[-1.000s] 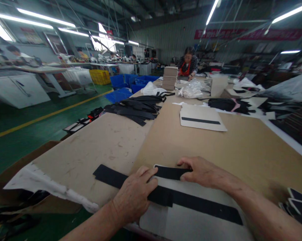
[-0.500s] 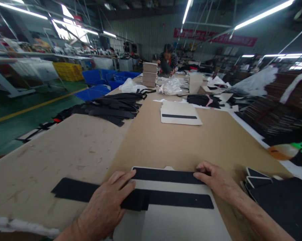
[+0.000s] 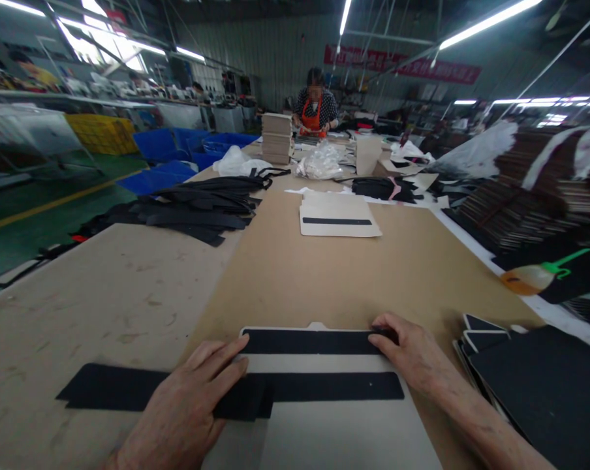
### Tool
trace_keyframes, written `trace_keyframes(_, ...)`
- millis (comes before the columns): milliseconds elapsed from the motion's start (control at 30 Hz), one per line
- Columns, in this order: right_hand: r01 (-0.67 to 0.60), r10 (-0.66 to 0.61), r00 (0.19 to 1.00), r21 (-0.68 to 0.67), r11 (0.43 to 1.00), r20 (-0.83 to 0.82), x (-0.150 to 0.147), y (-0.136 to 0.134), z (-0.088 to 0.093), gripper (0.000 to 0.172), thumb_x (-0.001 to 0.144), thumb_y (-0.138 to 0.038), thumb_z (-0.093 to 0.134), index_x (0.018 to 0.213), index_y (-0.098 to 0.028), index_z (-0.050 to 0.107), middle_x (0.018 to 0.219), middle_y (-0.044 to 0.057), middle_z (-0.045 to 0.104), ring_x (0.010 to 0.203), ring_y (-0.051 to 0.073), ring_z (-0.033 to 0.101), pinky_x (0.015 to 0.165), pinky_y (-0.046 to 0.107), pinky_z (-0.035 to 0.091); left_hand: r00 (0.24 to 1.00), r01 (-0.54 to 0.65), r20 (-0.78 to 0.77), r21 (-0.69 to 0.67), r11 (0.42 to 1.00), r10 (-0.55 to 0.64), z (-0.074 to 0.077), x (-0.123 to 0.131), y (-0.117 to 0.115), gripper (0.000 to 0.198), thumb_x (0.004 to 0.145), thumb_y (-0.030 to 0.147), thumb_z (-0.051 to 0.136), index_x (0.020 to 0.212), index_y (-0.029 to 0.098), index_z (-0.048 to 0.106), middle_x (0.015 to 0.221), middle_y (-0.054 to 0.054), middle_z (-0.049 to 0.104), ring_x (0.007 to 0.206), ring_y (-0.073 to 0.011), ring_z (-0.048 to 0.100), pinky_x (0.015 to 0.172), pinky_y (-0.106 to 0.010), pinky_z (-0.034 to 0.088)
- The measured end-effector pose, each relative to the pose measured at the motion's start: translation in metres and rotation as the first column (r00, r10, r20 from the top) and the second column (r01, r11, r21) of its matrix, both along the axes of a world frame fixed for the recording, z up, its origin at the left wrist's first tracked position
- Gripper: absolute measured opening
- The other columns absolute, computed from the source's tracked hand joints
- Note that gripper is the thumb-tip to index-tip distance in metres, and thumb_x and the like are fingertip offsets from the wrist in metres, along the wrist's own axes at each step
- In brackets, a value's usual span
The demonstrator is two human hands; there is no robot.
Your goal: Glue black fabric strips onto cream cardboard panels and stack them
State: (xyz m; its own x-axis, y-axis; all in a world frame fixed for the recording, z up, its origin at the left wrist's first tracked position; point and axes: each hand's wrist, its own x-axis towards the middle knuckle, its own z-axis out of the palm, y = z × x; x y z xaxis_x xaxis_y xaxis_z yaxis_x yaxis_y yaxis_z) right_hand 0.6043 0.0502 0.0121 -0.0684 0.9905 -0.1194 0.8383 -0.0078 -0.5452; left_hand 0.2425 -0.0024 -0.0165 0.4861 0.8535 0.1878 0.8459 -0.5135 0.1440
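A pale board (image 3: 344,431) lies in front of me, a small tab on its far edge. One black strip (image 3: 309,342) runs along that edge, and a second black strip (image 3: 339,386) lies parallel, nearer to me. My left hand (image 3: 187,391) is closed over loose black strips (image 3: 113,388) that stick out on both sides of it. Its fingertips touch the left end of the far strip. At that strip's right end, my right hand (image 3: 407,349) has thumb and curled fingers closed on the corner. The palm hides part of the loose strips.
Black-covered boards (image 3: 544,378) are stacked at right, near an orange bottle with a green nozzle (image 3: 527,279). Ahead lie pale boards with a black strip (image 3: 339,225). Black straps (image 3: 192,209) are heaped at left. A co-worker (image 3: 317,108) stands at the far end.
The view has shifted slightly right. My left hand and its loose strips have slid left relative to the board. My right hand stays at the far strip's corner. The co-worker has lowered a dark piece.
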Motion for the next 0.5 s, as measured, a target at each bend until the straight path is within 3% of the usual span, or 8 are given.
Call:
trace_keyframes(333,-0.047,0.022,0.985,0.141,0.989,0.173,0.002,-0.001,-0.010,0.003,0.088,-0.019,0.057,0.089,-0.020,0.060,0.097,0.006,0.061,0.090,0.021,0.060,0.081,0.031,0.045,0.999,-0.038,-0.018,-0.049,0.998,0.037,0.002,0.002,0.001,0.056,0.068,0.005,0.048,0.118,0.027,0.062,0.145,0.002,0.050,0.127,-0.0236,0.046,0.107,-0.042,0.044)
trace_keyframes(433,-0.135,0.101,0.954,0.106,0.985,0.282,-0.009,-0.006,-0.001,0.015,0.090,-0.012,0.048,0.092,-0.019,0.061,0.096,0.007,0.064,0.091,0.021,0.062,0.082,0.032,0.047,0.995,-0.095,-0.040,-0.148,0.984,0.090,0.014,0.007,0.003,0.068,0.068,0.007,0.047,0.134,0.023,0.051,0.141,-0.003,0.054,0.127,-0.0231,0.047,0.109,-0.042,0.044)
trace_keyframes(500,-0.209,0.162,0.889,0.064,0.976,0.429,-0.024,-0.013,0.008,0.029,0.087,-0.002,0.041,0.100,-0.018,0.063,0.098,0.010,0.066,0.092,0.023,0.063,0.081,0.035,0.048,0.989,-0.122,-0.104,-0.209,0.970,0.102,0.026,0.014,0.006,0.073,0.071,0.009,0.047,0.143,0.021,0.043,0.139,-0.005,0.055,0.126,-0.0244,0.049,0.108,-0.044,0.044)
